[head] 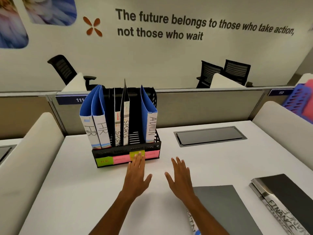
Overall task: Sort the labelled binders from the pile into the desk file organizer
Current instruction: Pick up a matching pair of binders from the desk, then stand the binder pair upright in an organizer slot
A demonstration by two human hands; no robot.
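A black desk file organizer [101,164] stands on the white desk with coloured sticky labels along its front. It holds two blue HR binders [97,126], two SPORTS binders [125,122] and a blue ADMIN binder [150,126]; one slot between SPORTS and ADMIN stands empty. My left hand [137,177] reaches flat toward the organizer's front, fingertips at the yellow label [136,153]. My right hand [181,178] hovers flat, fingers spread, over the desk. A grey binder [225,209] lies under my right forearm. A black FINANCE binder [284,200] lies at the right.
A black cable hatch [210,136] is set into the desk behind my right hand. White curved dividers [33,145] flank the desk on both sides. A purple tray [298,100] sits at the far right. Office chairs stand beyond the partition.
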